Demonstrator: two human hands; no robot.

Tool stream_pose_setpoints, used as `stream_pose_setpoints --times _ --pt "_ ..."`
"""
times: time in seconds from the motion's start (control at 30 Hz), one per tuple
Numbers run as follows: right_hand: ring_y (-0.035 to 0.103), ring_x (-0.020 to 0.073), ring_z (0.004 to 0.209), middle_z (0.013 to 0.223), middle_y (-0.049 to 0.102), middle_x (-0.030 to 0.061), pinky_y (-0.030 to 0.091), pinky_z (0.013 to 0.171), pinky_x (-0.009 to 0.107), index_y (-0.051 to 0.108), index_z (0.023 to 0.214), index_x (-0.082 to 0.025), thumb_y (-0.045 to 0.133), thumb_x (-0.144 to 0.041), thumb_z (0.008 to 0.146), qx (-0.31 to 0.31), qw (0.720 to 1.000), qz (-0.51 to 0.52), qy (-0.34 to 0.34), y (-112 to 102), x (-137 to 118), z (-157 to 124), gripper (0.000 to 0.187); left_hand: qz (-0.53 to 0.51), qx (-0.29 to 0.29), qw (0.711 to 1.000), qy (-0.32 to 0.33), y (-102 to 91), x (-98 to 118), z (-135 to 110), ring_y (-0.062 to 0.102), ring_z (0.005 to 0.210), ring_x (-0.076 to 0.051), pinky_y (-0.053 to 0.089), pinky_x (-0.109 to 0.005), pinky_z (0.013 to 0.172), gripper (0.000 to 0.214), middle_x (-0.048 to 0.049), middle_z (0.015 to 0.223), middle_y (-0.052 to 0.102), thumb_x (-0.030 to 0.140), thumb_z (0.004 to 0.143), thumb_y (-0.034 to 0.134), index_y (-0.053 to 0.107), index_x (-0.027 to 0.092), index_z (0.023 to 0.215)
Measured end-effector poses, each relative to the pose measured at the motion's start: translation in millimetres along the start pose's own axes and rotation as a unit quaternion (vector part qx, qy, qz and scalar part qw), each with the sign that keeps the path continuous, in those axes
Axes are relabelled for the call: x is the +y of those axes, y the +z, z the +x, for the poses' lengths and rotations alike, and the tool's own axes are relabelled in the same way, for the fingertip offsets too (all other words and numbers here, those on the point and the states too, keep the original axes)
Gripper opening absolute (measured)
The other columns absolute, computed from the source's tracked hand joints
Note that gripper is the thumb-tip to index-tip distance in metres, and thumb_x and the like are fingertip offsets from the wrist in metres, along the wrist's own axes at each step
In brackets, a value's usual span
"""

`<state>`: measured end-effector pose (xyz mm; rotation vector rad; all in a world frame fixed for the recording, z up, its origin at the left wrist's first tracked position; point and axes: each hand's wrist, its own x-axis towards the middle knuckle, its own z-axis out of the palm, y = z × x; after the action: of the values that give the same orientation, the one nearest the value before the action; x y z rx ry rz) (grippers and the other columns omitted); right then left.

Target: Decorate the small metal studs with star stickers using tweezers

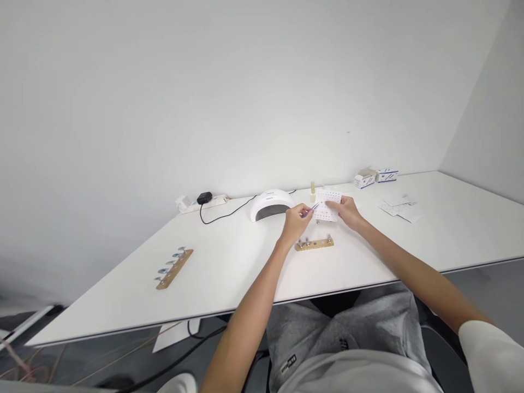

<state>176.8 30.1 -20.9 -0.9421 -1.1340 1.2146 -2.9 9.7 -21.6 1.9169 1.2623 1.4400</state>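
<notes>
Below a white shirt (360,376) with a short sleeve (489,355), grey pants (305,333) are worn, marked by a black patch (289,363) (with pale letters).

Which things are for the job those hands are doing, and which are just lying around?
Seem to belong:
slim pointed tool, in the left hand
dotted sheet, in the right hand
near wooden strip, probably, since it's close to the hands

Seem to be just lying about, for now:
open box, near the wall
loose papers, on the right
black adapter, left of the hands

Head-worn view, facing forward, down across table (229,251)
</notes>
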Motion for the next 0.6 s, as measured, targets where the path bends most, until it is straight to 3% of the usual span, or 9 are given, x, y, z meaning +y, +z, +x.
stream_pose_setpoints --times 0.17,0.4,0.6 --pt "0.069 0.0230 0.086 0.093 0.073 0.0108 0.058 0.073 0.035 0.067 0.084 -0.013 0.077 -0.026 0.065 -0.004 1.000 0.009 -0.010 0.4 1.7 1.7 0.025 -0.002 -0.006 1.000 0.002 -0.2 -2.3 0.3 0.042 0.048 -0.008 0.034 -0.021 0.049 0.019 0.0034 0.052 0.048 0.033 0.074 0.060 0.062 0.015 0.067" --pt "0.068 0.0228 0.069 0.092 0.072 0.0100 0.059 0.049 0.033 0.065 0.092 -0.014 0.076 -0.039 0.068 -0.048 0.999 -0.007 -0.015 -0.4 1.8 -0.6 0.037 -0.009 0.000 1.000 0.001 -1.5 -1.8 0.1 0.042 0.047 -0.008 0.034 -0.021 0.049 0.020 0.0033 0.052 0.048 0.034 0.074 0.059 0.061 0.015 0.068" --pt "0.065 0.0202 0.062 0.083 0.072 0.0090 0.055 0.041 0.030 0.065 0.087 -0.014 0.074 -0.041 0.069 -0.032 0.999 -0.036 -0.009 1.7 -2.3 -2.8 0.034 -0.005 0.008 1.000 -0.001 -1.5 -4.8 1.4 0.043 0.048 -0.008 0.034 -0.021 0.048 0.019 0.0032 0.053 0.048 0.033 0.074 0.059 0.062 0.015 0.069"
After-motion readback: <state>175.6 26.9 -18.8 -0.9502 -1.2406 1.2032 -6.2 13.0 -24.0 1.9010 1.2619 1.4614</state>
